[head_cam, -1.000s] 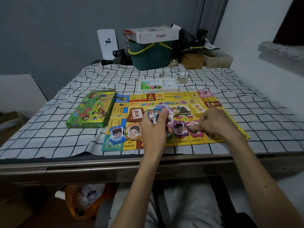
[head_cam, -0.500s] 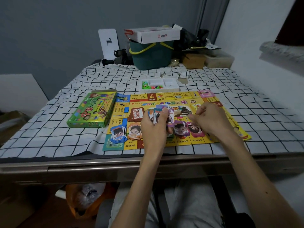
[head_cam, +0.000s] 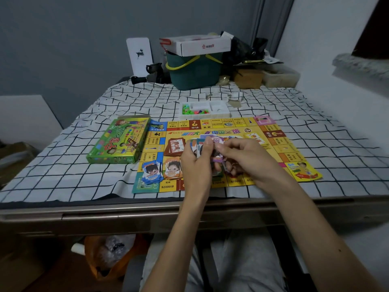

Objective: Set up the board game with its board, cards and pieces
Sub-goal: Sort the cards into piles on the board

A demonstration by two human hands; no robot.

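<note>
The cloth-covered counter [head_cam: 63, 182] carries the game board [head_cam: 280, 144], whose near middle is hidden behind both hands. The green box [head_cam: 120, 142] lies just beside the board's left edge, and the white tray [head_cam: 210, 108] of pieces sits at its far edge. A blue card pile [head_cam: 152, 172] and an orange card pile [head_cam: 173, 169] rest near-left on the board. The left hand [head_cam: 196, 165] grips a fan of cards [head_cam: 202, 144]. The right hand [head_cam: 246, 157], fingers curled and blurred, seems to pinch a purple card [head_cam: 217, 159] beside it.

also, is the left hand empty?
No, the left hand grips a fan of cards over the board.
</note>
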